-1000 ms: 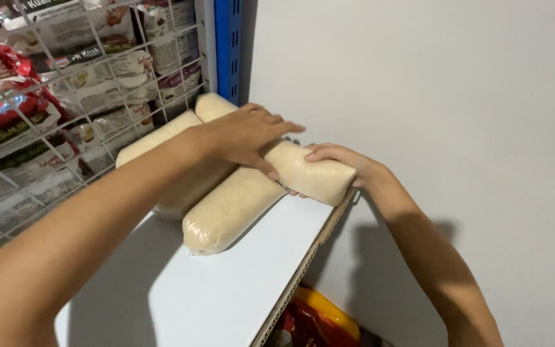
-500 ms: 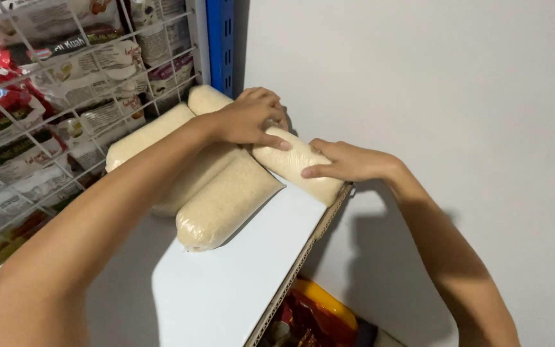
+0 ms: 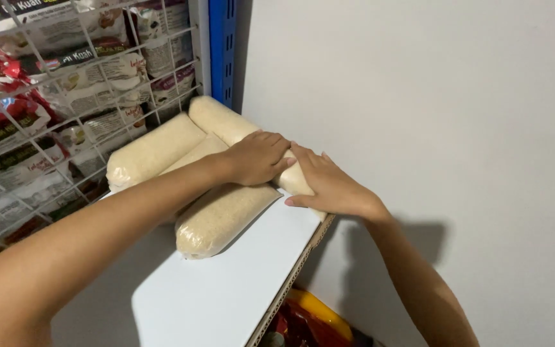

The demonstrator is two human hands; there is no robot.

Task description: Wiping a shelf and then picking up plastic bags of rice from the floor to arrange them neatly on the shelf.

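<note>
Here, both hands rest on a long pale bag of grain that lies along the right edge of a white shelf, close to the grey wall. The left hand lies palm down on top of the bag, its fingers flat and close together, pressing rather than gripping. The right hand covers the near end of the same bag, fingers spread a little and laid over it, thumb along the shelf edge. Two more bags of the same kind lie just beside it: one touching its left side, under the left wrist, and another farther left against a wire rack of packets. A blue upright stands behind the bags.
</note>
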